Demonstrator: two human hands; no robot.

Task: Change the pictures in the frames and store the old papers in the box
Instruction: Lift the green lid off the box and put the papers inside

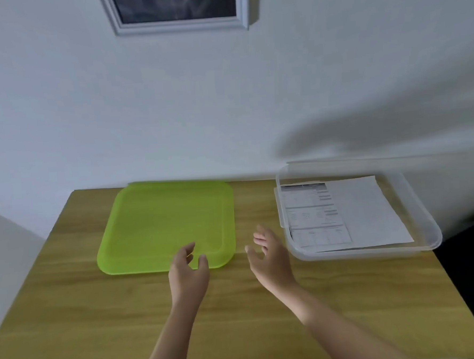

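Surface: wooden table [72, 314] pushed against a pale wall [59, 107].
Wall: white picture frame [178, 26] hangs above the table, its top cut off by the picture edge; the dark picture inside is too blurred to read.
Lid: green plastic lid [161, 225] lies flat on the left half of the table.
Box: clear plastic box [415, 204] sits at the table's right rear, uncovered, overhanging the right edge.
Papers: printed sheets [343, 214] lie inside the box; the text is too small to make out.
Left hand [189, 276]: over the lid's near right corner, fingers curled but apart, holding nothing; I cannot tell whether the fingertips touch the lid.
Right hand [271, 257]: over the bare wood between lid and box, fingers spread loosely, holding nothing.
Obstruction: nothing lies between the hands and the box.
Right side: dark area past the table edge, unclear.
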